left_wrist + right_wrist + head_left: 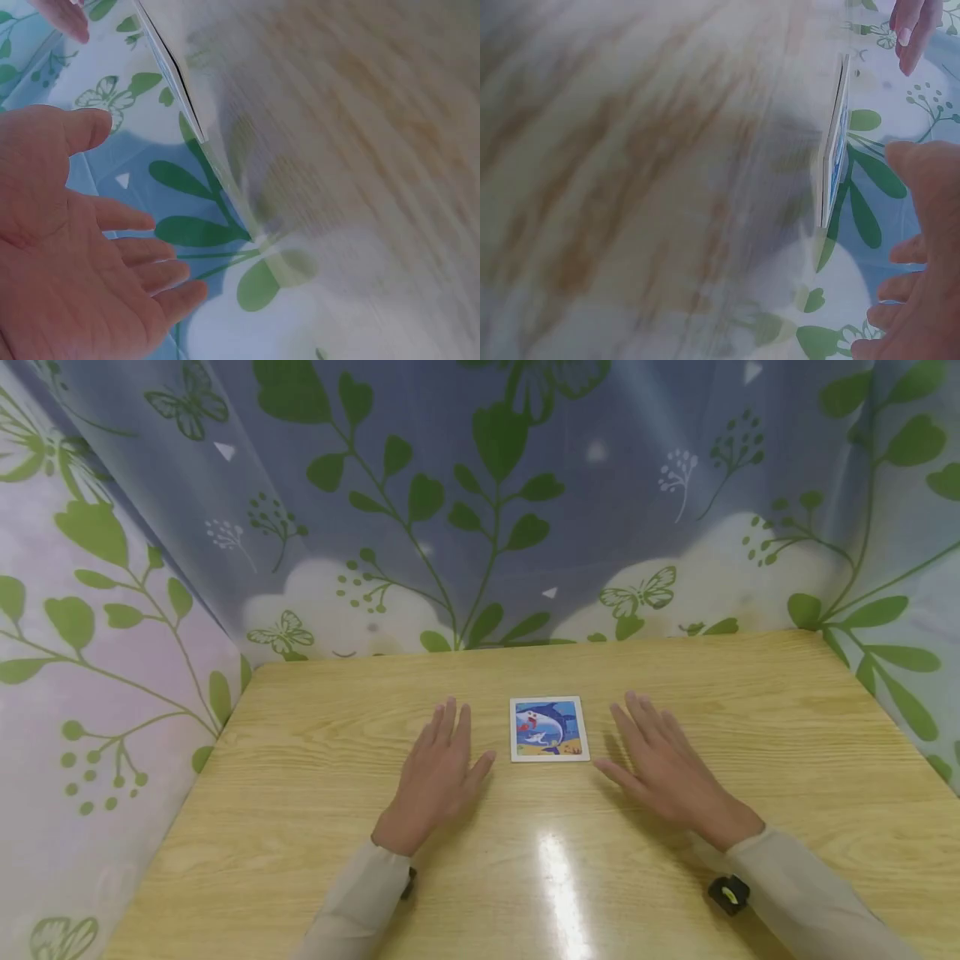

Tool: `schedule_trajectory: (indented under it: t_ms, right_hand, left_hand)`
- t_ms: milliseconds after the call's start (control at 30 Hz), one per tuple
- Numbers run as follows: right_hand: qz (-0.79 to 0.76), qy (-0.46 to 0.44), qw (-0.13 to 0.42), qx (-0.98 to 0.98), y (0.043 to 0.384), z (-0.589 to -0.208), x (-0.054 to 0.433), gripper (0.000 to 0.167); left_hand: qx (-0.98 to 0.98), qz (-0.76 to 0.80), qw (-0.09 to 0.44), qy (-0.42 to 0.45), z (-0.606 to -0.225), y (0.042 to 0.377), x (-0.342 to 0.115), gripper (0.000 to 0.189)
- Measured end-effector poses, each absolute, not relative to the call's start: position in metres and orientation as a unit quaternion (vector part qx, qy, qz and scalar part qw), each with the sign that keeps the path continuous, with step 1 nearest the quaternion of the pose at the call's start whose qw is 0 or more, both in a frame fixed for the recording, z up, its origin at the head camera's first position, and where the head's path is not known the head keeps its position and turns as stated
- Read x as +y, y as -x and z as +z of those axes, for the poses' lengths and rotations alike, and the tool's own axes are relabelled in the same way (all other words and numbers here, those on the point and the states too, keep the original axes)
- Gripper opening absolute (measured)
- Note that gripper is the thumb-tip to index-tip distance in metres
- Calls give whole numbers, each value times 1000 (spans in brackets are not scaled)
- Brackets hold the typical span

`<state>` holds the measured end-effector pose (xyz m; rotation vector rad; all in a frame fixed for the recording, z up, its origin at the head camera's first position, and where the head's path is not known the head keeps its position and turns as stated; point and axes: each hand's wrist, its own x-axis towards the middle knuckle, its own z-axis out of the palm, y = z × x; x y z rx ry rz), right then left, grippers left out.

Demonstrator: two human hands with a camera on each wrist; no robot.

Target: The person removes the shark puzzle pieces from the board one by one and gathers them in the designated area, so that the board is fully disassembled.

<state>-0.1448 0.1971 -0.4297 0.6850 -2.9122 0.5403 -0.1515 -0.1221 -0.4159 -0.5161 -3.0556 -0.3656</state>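
The person's L hand [435, 772] & R hand [663, 768] are both spread, fingers near straight, holding nothing. Betw. them, touching neither, a white-bordered sea-creature pic [550, 729] lies flat, face up. It looks whole, no loose pcs seen: prob. either done or not begun, can't tell which. Worktop [300, 827] under, patterned curtain [600, 493] behind.

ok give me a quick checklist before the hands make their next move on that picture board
1. Picture board flat on the table: ok
2. Left hand holding nothing: ok, fingers extended
3. Right hand holding nothing: ok, fingers extended
4. Board between the hands, touched by neither: ok
5. Glare streak off the board: ok, nearer the person
6. Board's underside: cannot tell, hidden
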Motion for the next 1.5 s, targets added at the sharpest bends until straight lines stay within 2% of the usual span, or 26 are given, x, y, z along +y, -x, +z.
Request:
schedule_trajectory:
  t_ms: [233, 567, 967, 1500]
  right_hand:
    - [195, -227, 20, -954, 152, -432, 191, 81]
    - [206, -241, -4, -948, 161, -430, 176, 80]
    - [216, -277, 2, -936, 172, -433, 163, 73]
    - [218, -312, -10, -925, 187, -434, 147, 68]
  left_hand:
    - [-974, -140, 6, 179, -417, 159, -119, 74]
    - [-964, -194, -37, 176, -420, 170, -111, 72]
    - [-955, -235, -48, 173, -421, 188, -99, 66]
    - [-946, -268, -23, 180, -425, 210, -85, 59]
